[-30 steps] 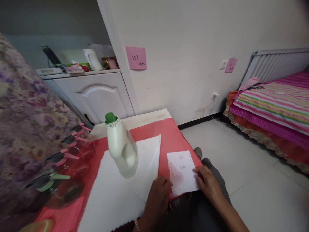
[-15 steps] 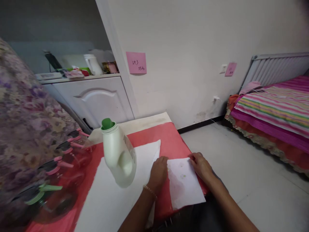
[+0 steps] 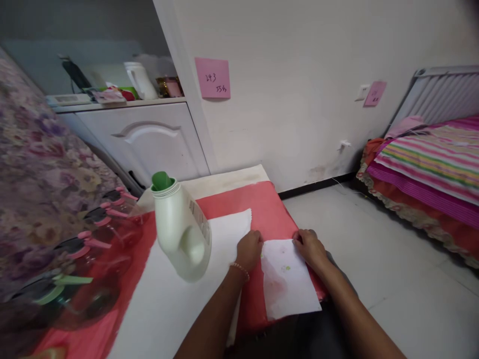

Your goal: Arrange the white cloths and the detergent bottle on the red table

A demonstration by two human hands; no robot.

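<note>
Since a second ago both hands slid up from the near edge to the far corners of the small white cloth (image 3: 288,279). White bottle (image 3: 181,229) stands uncapped, contents not visible. Left hand (image 3: 250,249) and right hand (image 3: 310,247) sit apart, fingers pinching those corners on the red tabletop (image 3: 267,209).

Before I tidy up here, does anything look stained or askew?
Yes. The small sheet between the left hand and right hand has a pink stain in its lower left. The bottle looks tilted.
</note>
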